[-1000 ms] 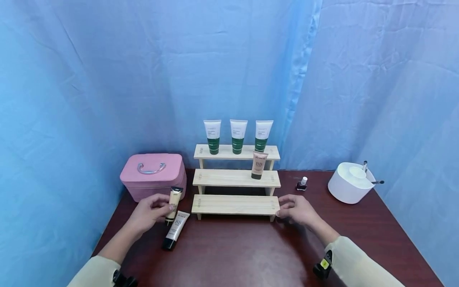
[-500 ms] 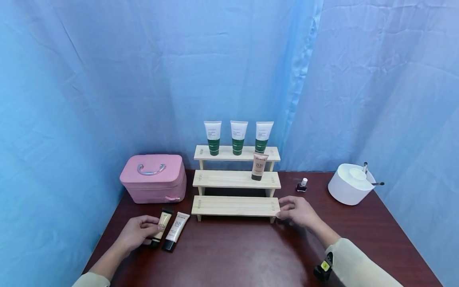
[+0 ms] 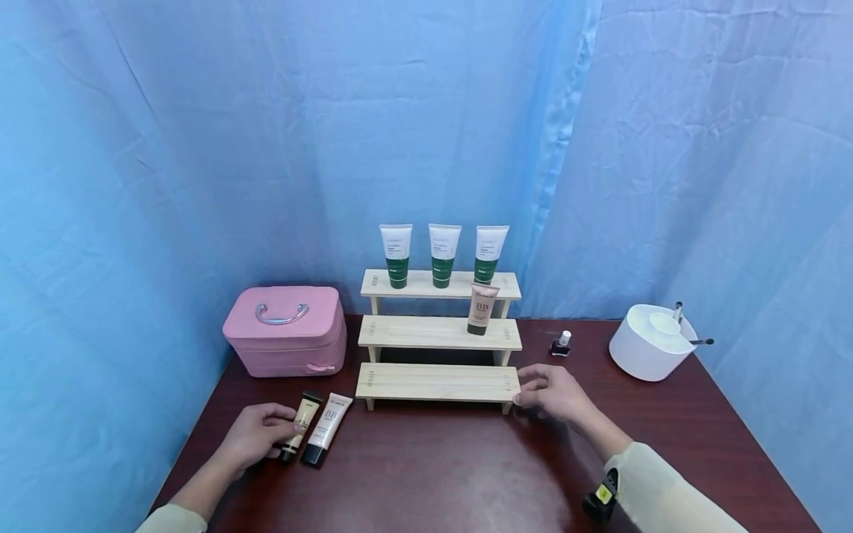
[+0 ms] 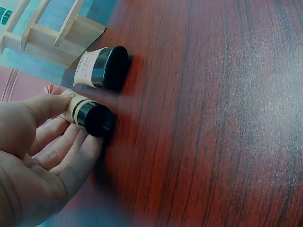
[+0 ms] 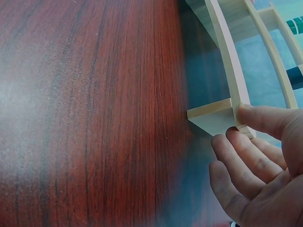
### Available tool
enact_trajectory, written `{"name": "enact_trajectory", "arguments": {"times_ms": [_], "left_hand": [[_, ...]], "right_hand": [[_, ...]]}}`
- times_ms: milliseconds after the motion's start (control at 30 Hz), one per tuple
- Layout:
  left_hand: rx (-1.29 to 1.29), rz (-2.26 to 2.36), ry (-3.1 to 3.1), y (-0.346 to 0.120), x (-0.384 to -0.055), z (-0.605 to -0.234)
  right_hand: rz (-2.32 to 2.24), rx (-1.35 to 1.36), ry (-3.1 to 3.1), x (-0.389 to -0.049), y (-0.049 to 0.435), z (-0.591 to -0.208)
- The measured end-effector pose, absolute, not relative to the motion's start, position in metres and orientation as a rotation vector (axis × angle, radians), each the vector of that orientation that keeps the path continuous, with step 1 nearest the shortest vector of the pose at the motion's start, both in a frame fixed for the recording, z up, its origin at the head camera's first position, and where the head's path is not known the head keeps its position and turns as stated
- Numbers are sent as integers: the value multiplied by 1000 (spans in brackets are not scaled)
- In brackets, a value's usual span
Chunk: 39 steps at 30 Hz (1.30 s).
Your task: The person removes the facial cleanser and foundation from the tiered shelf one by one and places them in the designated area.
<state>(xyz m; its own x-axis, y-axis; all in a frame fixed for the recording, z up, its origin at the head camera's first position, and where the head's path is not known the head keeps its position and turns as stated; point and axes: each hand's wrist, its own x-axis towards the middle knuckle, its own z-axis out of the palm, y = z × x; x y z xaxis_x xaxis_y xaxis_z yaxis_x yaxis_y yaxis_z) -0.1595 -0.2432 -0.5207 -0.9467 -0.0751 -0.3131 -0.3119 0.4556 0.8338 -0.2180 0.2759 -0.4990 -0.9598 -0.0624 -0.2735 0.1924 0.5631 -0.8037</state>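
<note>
My left hand (image 3: 256, 435) pinches a small yellow cosmetic tube with a black cap (image 3: 306, 414), which lies on or just above the table. In the left wrist view the thumb is on the tube's upper side and its cap (image 4: 96, 119) points toward the camera. Beside it lies a pale BB cream tube (image 3: 329, 422), also black-capped. At the right end of a three-step wooden display rack (image 3: 436, 382), my right hand (image 3: 553, 392) grips the lowest step. The right wrist view shows the thumb over the board's edge and fingertips below, near the rack's leg (image 5: 210, 116).
Three white-and-green tubes (image 3: 443, 252) stand on the top step. A pinkish BB tube (image 3: 482, 309) stands on the middle step. A pink case (image 3: 283, 333) is at left. At right are a nail polish bottle (image 3: 561, 344) and a white brush holder (image 3: 643, 352).
The left hand has carried the yellow tube down and leftward, from in front of the pink case to beside the pale BB tube. The right hand keeps its place on the rack.
</note>
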Motion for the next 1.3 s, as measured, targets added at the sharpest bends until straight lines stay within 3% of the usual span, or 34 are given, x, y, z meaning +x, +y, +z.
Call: {"name": "enact_trajectory", "arguments": {"times_ms": [967, 1300], "left_hand": [[-348, 1322, 2541, -248, -161, -511], [-274, 1326, 2582, -243, -170, -492]], "right_hand": [[-1364, 125, 2513, -219, 276, -497], [-1392, 130, 2493, -218, 276, -500]]}}
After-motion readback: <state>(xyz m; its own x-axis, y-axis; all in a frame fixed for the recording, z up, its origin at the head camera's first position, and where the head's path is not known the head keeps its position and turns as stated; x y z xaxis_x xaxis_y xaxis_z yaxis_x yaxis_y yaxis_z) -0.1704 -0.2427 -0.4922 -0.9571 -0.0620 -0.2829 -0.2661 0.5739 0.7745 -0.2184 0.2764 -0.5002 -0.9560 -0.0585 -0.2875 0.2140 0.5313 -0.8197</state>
